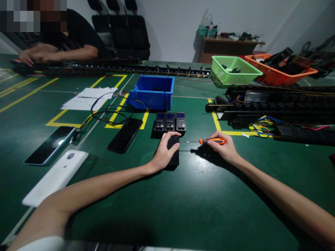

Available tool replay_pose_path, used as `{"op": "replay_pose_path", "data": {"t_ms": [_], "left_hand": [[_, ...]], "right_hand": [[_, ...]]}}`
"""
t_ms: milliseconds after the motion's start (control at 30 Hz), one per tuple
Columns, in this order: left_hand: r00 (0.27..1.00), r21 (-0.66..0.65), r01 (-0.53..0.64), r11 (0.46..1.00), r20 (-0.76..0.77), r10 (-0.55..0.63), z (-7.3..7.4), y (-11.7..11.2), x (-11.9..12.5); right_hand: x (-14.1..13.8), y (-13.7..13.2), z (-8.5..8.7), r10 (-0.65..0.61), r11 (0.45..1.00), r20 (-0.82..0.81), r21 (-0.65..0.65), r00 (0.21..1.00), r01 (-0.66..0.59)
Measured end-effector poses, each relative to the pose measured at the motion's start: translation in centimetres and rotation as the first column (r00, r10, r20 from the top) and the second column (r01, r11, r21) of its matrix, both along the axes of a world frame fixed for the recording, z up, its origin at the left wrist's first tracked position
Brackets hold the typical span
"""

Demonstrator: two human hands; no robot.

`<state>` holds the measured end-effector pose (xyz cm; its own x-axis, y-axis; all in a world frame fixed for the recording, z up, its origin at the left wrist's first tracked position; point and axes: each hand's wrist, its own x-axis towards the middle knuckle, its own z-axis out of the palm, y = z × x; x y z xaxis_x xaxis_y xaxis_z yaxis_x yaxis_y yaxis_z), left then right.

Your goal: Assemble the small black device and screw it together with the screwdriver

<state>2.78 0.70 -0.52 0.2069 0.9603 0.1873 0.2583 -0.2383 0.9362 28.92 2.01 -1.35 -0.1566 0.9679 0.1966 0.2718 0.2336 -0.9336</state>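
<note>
My left hand [165,151] is wrapped round a black box-shaped device [173,161] that rests on the green table. In my right hand [223,146] is an orange-handled screwdriver [212,141], held level with its thin shaft pointing left. The shaft's tip reaches the right side of the black device; whether it sits in a screw is too small to tell. Just beyond my left hand stand three small black modules [170,122] in a row, each with a dark blue display on top.
A blue bin [150,99] stands behind the modules. To the left lie a black phone [125,135], a cabled phone [51,144], a white phone-shaped object [56,177] and papers [87,98]. Green [235,75] and orange baskets [282,75] and black rails [274,104] occupy the right. A person [78,38] works across the table.
</note>
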Motion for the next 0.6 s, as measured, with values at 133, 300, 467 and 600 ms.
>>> {"op": "replay_pose_path", "data": {"t_ms": [133,300,467,600], "left_hand": [[1.000,-0.005,-0.004,1.000,0.003,0.004,-0.09,0.09,-0.01],[1.000,0.006,0.000,1.000,-0.005,0.000,-0.08,0.07,-0.04],[1.000,-0.012,0.013,1.000,0.007,-0.013,-0.10,-0.03,-0.06],[1.000,0.008,0.017,1.000,0.000,-0.017,-0.18,0.02,-0.06]], "right_hand": [[0.37,0.53,-0.41,0.006,0.965,0.061,0.262,0.998,-0.021],[0.25,0.51,-0.41,-0.002,0.936,0.054,0.351,0.999,-0.017],[0.01,0.16,-0.13,0.053,0.994,-0.109,0.099,0.993,-0.043],[-0.28,0.05,-0.08,0.080,0.986,-0.305,-0.115,0.949,-0.120]]}}
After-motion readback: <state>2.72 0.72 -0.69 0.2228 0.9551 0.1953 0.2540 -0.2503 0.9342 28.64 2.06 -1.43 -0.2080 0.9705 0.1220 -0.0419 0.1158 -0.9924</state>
